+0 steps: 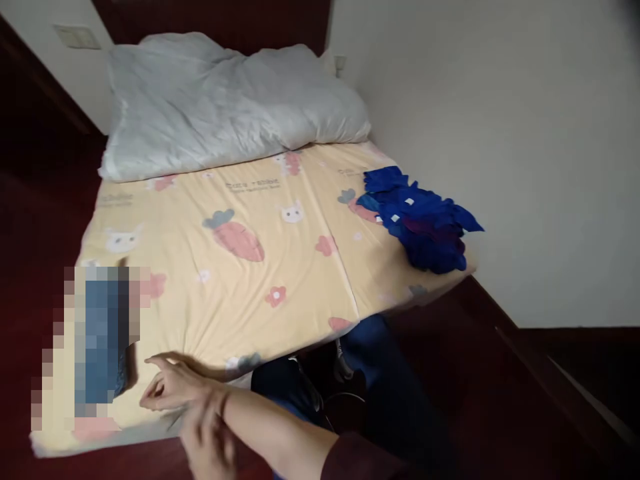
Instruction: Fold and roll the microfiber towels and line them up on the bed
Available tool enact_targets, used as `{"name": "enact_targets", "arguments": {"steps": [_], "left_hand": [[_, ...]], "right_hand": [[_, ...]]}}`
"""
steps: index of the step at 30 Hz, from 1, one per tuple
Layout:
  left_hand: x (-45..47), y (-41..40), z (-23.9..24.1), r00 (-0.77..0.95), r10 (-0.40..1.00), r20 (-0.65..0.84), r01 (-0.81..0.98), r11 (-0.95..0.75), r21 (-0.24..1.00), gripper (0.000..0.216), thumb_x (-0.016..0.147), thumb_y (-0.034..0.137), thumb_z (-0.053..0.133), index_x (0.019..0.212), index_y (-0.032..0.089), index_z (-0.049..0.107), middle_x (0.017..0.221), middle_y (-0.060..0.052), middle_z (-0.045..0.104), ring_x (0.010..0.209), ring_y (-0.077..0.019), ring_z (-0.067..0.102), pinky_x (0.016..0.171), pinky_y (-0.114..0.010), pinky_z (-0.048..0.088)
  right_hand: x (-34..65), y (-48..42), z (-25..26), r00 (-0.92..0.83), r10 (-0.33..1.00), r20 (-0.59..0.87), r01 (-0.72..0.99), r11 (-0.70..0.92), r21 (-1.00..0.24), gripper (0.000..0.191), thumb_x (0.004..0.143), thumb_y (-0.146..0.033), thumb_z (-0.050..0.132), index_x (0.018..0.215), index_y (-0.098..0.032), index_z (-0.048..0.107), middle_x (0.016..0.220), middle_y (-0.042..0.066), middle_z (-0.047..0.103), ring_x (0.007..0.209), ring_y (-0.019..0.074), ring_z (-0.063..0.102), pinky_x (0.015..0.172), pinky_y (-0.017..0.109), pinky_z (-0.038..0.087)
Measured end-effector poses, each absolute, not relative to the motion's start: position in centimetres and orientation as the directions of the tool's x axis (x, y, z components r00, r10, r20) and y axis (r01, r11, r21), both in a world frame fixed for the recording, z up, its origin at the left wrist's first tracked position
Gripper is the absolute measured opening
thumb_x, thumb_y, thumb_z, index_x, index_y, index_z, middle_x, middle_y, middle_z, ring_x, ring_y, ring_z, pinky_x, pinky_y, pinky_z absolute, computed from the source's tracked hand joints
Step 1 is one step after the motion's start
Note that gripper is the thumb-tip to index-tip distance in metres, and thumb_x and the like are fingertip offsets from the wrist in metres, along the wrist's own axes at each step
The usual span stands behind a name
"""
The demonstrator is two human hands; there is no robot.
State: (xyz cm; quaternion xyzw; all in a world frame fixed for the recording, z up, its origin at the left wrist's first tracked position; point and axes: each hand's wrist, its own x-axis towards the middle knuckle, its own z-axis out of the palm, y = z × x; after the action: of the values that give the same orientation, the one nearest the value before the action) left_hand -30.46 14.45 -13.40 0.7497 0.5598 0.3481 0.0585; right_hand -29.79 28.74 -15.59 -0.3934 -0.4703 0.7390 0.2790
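Observation:
My right hand (173,385) reaches across to the lower left of the bed, its index finger stretched out and the other fingers loosely bent, holding nothing visible. Just below its wrist is my left hand (207,437), slightly smeared by motion, with its fingers bent and apart. A blue cloth-like thing (100,347) lies left of my right hand, apart from it; a mosaic hides most of it. Beneath the hands spreads a yellow bedsheet (270,233) printed with carrots, rabbits and flowers. On the bed's right side lies a crumpled pile of dark blue clothes (425,217) with small white tags.
A bulky white quilt (225,107) is heaped at the head of the bed, before a dark red headboard (215,23). White wall (500,147) runs along the right. My legs in blue trousers (385,373) are at the bed's near edge, above a dark floor.

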Motion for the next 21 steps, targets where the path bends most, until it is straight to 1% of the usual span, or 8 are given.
{"name": "enact_targets", "arguments": {"steps": [3,4,7,9,13,15,18,21], "left_hand": [[-22.1,5.5,-17.0,0.06,0.921,0.385,0.773,-0.286,0.566,0.086,0.087,0.018,0.055,0.164,0.027,0.017,0.155,-0.019,0.043,0.145,-0.0332,0.043,0.108,-0.052,0.05],[-20.2,3.7,-17.9,0.079,0.936,0.342,0.788,-0.269,0.554,0.081,0.087,0.017,0.055,0.162,0.03,0.026,0.152,-0.017,0.047,0.144,-0.0317,0.045,0.108,-0.051,0.051],[-17.5,1.9,-19.0,0.147,0.954,0.26,0.817,-0.265,0.511,0.045,0.086,0.016,0.057,0.128,0.027,0.066,0.141,-0.013,0.061,0.14,-0.0357,0.048,0.112,-0.06,0.044],[-17.5,2.6,-18.7,0.141,0.964,0.227,0.82,-0.242,0.519,0.027,0.089,0.019,0.057,0.111,0.024,0.072,0.139,-0.012,0.063,0.14,-0.0348,0.049,0.114,-0.06,0.04],[-17.7,4.0,-17.5,0.115,0.977,0.182,0.832,-0.195,0.52,0.026,0.093,0.025,0.054,0.114,0.025,0.07,0.147,-0.009,0.058,0.145,-0.034,0.043,0.118,-0.061,0.035],[-17.6,3.9,-17.2,0.141,0.974,0.177,0.838,-0.213,0.502,0.029,0.093,0.026,0.052,0.117,0.024,0.069,0.149,-0.012,0.056,0.145,-0.0366,0.042,0.117,-0.064,0.035],[-17.3,3.4,-17.3,0.172,0.968,0.18,0.838,-0.24,0.491,0.03,0.092,0.028,0.053,0.119,0.026,0.068,0.147,-0.013,0.057,0.144,-0.039,0.043,0.114,-0.068,0.037],[-17.3,3.3,-17.5,0.17,0.969,0.177,0.831,-0.238,0.503,0.033,0.09,0.027,0.056,0.12,0.033,0.069,0.144,-0.009,0.06,0.143,-0.0386,0.045,0.112,-0.069,0.039]], "right_hand": [[-24.3,26.5,-16.2,-0.603,0.728,-0.326,-0.234,-0.552,-0.8,0.107,0.053,-0.036,0.094,0.145,-0.034,0.039,0.077,-0.011,0.069,0.057,0.013,0.065,0.061,0.026,0.056],[-21.9,25.5,-16.4,-0.625,0.707,-0.331,-0.291,-0.604,-0.742,0.109,0.051,-0.038,0.095,0.144,-0.027,0.04,0.077,-0.008,0.069,0.054,0.013,0.063,0.059,0.027,0.055],[-13.7,22.1,-16.3,-0.599,0.725,-0.341,-0.337,-0.614,-0.714,0.076,0.058,-0.048,0.092,0.121,-0.019,0.061,0.079,0.0,0.071,0.057,0.0125,0.063,0.057,0.025,0.052],[-7.9,19.9,-15.6,-0.494,0.779,-0.386,-0.33,-0.579,-0.746,0.061,0.063,-0.049,0.088,0.11,-0.017,0.066,0.079,0.002,0.071,0.058,0.0116,0.062,0.057,0.025,0.052],[4.5,16.9,-14.1,-0.007,0.856,-0.518,-0.253,-0.502,-0.827,0.045,0.068,-0.045,0.082,0.102,-0.018,0.068,0.083,0.002,0.072,0.061,0.0119,0.062,0.055,0.023,0.052],[11.3,16.3,-13.2,0.255,0.865,-0.432,-0.142,-0.408,-0.902,0.038,0.069,-0.043,0.079,0.096,-0.017,0.07,0.091,0.005,0.071,0.065,0.0132,0.064,0.053,0.023,0.052],[21.9,16.7,-10.8,0.57,0.783,-0.248,0.002,-0.303,-0.953,0.031,0.069,-0.039,0.075,0.09,-0.017,0.069,0.111,0.01,0.069,0.066,0.0125,0.063,0.053,0.023,0.052],[31.3,18.5,-7.7,0.73,0.676,-0.105,0.134,-0.291,-0.947,0.033,0.074,-0.027,0.066,0.106,-0.019,0.068,0.118,0.012,0.068,0.076,0.0131,0.064,0.056,0.021,0.052]]}}
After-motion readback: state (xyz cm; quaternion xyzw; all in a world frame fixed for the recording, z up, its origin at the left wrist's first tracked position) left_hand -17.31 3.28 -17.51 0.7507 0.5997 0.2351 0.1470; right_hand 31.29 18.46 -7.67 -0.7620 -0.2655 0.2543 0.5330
